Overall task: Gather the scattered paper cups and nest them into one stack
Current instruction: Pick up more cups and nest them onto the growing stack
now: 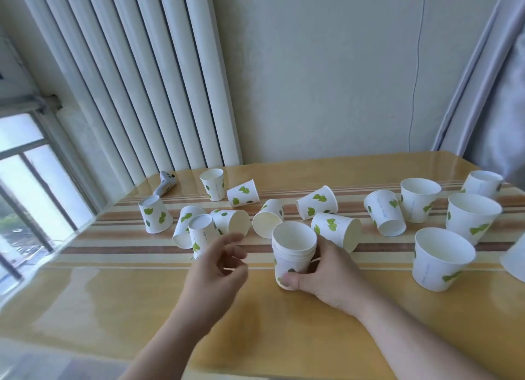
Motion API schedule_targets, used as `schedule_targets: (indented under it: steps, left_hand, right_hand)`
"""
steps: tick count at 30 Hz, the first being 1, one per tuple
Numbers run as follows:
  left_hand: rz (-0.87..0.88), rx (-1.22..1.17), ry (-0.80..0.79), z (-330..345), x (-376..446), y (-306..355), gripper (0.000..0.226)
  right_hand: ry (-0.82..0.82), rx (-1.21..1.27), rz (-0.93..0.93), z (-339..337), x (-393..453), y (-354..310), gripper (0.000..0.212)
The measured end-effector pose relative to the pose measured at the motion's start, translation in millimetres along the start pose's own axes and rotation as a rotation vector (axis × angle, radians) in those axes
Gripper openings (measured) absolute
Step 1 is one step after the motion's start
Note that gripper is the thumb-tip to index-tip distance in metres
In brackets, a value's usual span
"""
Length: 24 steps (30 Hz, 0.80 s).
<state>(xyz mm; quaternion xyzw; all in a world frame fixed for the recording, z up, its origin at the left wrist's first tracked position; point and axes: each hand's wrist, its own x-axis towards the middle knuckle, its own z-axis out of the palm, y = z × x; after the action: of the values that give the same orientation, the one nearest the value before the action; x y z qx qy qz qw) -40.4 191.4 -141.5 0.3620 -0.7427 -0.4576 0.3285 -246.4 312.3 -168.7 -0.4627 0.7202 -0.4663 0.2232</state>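
A nested stack of white paper cups with green leaf prints point(293, 249) stands upright near the table's middle, and my right hand point(329, 274) is wrapped around its lower part. My left hand point(220, 269) hovers just left of the stack, fingers apart and blurred, holding nothing. It is right in front of an upside-down cup point(202, 236). Several more cups lie scattered across the table: some on their sides such as one point(336, 229) behind the stack, some upright such as one point(439, 259) at the right.
The yellow table with a striped runner point(119, 288) meets a wall at the back. A small grey device point(165, 182) lies at the back left corner. A window is at the left, a curtain at the right.
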Motion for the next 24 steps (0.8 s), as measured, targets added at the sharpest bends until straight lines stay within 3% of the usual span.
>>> schedule_targets:
  steps: [2, 4, 8, 11, 15, 18, 21, 24]
  left_hand:
    - [0.049, 0.144, 0.247, -23, 21, -2, 0.038]
    - [0.039, 0.286, 0.354, -41, 41, 1, 0.041]
    - [-0.085, 0.728, 0.116, -52, 73, -2, 0.084]
    - [-0.092, 0.865, 0.042, -50, 73, -13, 0.086]
    - [-0.018, 0.681, 0.114, -56, 63, -10, 0.059]
    - [-0.128, 0.47, 0.102, -70, 49, -12, 0.043]
    - [-0.228, 0.388, -0.143, -85, 30, -14, 0.045]
    - [-0.241, 0.571, -0.406, -87, 23, -12, 0.066]
  right_hand:
    - [-0.021, -0.023, 0.008, 4, 1, 5, 0.061]
    - [-0.053, -0.039, 0.01, 8, 2, 4, 0.066]
    - [-0.06, -0.052, 0.025, 5, 2, 5, 0.066]
    - [-0.045, -0.044, 0.018, 5, 1, 6, 0.067]
    - [-0.039, -0.035, 0.008, 4, 2, 8, 0.067]
    - [-0.032, -0.033, 0.001, 4, 2, 9, 0.07]
    - [-0.033, -0.029, -0.009, 5, 3, 8, 0.074]
    - [-0.034, -0.026, -0.016, 5, 4, 9, 0.077]
